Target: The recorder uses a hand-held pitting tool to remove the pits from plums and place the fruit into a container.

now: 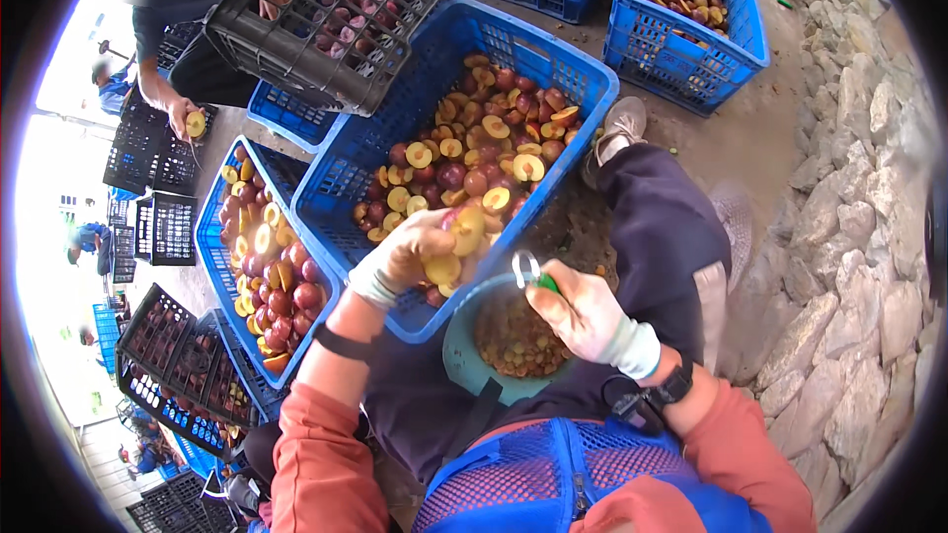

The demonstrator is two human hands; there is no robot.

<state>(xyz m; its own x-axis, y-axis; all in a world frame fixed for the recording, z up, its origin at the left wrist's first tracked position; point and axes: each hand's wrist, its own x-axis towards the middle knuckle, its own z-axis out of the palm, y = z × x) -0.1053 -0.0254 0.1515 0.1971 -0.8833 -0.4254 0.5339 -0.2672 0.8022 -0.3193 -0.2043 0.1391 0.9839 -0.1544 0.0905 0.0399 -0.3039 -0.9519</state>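
My left hand (407, 249), in a pale glove, is closed around cut plum halves (466, 231) with yellow flesh, just over the near edge of a large blue crate (558, 39). Heaped in that crate are many plum halves (451, 176), some cut face up, others red skin up. To the right, my gloved right hand (588, 314) grips a pitting tool (526, 265) with a green handle and a metal loop, held apart from the fruit. Beneath both hands, a teal bucket (460, 360) between my legs holds many brown plum pits (523, 336).
A smaller blue crate (209, 247) of plums stands at left. Above it, a tilted black crate (237, 39) of whole plums overhangs the large crate. Another blue crate (681, 69) sits far right, near a stone wall (839, 237). A co-worker's hand (181, 116) holds a cut plum.
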